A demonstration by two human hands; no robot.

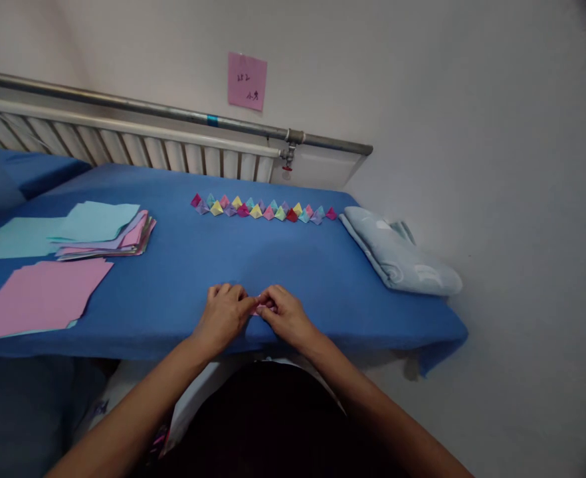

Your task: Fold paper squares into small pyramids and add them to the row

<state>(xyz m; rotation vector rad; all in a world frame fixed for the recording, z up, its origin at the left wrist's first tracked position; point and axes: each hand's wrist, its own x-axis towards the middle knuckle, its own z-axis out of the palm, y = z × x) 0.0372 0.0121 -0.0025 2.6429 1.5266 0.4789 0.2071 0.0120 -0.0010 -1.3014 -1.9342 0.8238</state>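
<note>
Close to the front edge of the blue-covered table, a small piece of pink paper lies between my hands, mostly hidden by the fingers. My left hand is closed on its left side, thumb and fingertips pressed to it. From the right, my right hand pinches the same paper, its thumb close to the left thumb. Whether the paper is folded cannot be made out. Farther back stand two rows of small folded paper pieces in pink, yellow, blue, purple and red.
At left lie a stack of coloured paper and pink sheets. A folded light-blue blanket rests at the right end. Behind the table are a radiator, a metal pipe and a wall with a pink note.
</note>
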